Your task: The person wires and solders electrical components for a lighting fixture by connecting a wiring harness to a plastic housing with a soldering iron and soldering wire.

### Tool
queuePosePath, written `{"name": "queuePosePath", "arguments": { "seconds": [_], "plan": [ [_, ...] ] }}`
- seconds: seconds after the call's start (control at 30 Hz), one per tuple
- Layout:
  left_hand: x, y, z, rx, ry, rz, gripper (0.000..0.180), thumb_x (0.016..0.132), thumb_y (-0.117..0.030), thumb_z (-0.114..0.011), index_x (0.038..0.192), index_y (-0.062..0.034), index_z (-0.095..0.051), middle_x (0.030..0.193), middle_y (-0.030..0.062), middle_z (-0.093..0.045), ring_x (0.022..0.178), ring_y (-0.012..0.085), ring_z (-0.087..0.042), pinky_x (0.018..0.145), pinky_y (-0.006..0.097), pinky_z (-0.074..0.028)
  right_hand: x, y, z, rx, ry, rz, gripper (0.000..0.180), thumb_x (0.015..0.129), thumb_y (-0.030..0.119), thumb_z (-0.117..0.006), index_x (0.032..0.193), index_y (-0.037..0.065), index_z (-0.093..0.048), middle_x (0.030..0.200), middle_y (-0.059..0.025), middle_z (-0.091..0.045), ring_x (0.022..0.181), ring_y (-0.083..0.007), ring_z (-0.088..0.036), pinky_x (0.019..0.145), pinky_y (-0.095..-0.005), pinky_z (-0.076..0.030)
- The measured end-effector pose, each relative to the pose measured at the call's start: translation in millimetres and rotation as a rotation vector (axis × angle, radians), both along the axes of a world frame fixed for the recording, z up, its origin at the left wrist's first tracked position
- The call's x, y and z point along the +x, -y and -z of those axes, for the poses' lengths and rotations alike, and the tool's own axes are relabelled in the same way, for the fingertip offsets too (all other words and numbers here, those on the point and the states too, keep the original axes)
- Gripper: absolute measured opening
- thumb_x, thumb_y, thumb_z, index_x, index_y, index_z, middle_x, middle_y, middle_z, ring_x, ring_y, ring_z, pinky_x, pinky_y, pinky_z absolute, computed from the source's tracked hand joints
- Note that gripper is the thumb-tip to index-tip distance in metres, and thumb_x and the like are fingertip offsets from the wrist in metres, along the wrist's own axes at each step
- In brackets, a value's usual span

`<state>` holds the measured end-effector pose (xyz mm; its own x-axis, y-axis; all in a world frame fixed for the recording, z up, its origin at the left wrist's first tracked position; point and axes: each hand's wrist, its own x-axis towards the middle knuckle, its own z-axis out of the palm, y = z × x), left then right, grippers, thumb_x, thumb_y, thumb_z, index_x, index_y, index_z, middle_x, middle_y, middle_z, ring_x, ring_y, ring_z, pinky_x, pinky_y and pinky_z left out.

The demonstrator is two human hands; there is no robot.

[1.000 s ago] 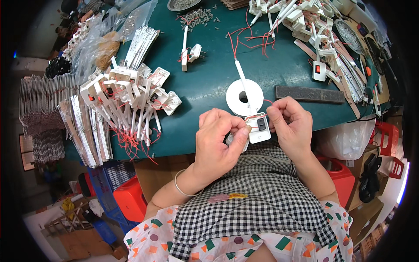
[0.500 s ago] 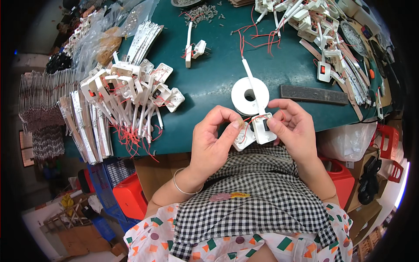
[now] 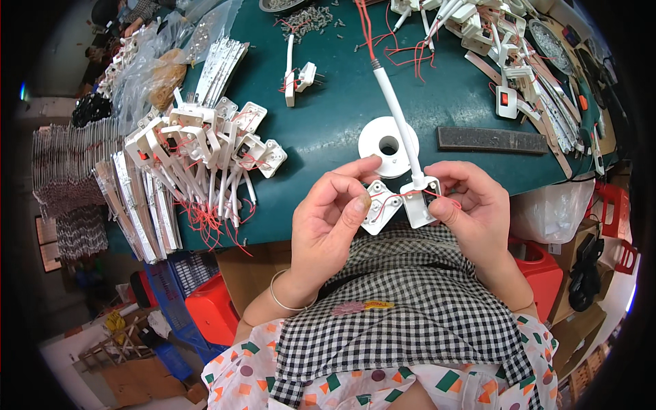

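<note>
Just past the table's near edge, my right hand (image 3: 471,208) grips a white switch housing (image 3: 418,213) by its right side. A white tube (image 3: 396,113) rises from the housing, and red wires (image 3: 365,34) come out of its far end. My left hand (image 3: 331,215) is closed on a square white plug cover (image 3: 380,206), its inner side with posts facing up. Thin red wire runs across between the two pieces. Behind the tube lies a round white disc (image 3: 372,140) with a dark centre hole.
A pile of white housings and tubes (image 3: 212,147) with red wires lies on the left of the green table (image 3: 328,130). A dark bar (image 3: 492,140) lies to the right. More assemblies (image 3: 502,61) are heaped at the far right, and small screws (image 3: 307,24) lie at the back.
The switch housing and plug cover have moved apart and tilted, showing more of their insides. My right hand has shifted slightly right, and the tube reaches farther up the view.
</note>
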<state>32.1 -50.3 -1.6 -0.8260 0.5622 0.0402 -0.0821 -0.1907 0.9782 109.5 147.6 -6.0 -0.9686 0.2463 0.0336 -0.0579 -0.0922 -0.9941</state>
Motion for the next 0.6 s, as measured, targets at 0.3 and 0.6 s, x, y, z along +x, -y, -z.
{"name": "queuePosePath", "arguments": {
  "seconds": [0.3,0.6],
  "plan": [
    [2.9,-4.7,2.7,-0.211,-0.222,-0.032,0.005,0.093,-0.005,-0.060,0.093,-0.0003,-0.058,0.121,0.0144,-0.062,0.101,0.0186,-0.058,0.088,0.032,-0.046,-5.1,6.4,14.3,-0.307,0.147,-0.051,0.037,0.085,0.003,-0.072,0.120,-0.003,-0.060,0.092,-0.0064,-0.064,0.082,-0.0100,-0.062,0.067,-0.0230,-0.056],
    [2.3,-9.4,4.5,-0.297,-0.357,0.023,0.006,0.092,-0.003,-0.060,0.095,0.0013,-0.057,0.119,0.0147,-0.058,0.103,0.0165,-0.057,0.089,0.030,-0.047,-1.9,11.0,21.0,-0.283,0.115,-0.107,0.050,0.078,-0.005,-0.074,0.125,0.000,-0.058,0.103,-0.0066,-0.063,0.094,-0.0106,-0.059,0.083,-0.0236,-0.054]
  ]
}}
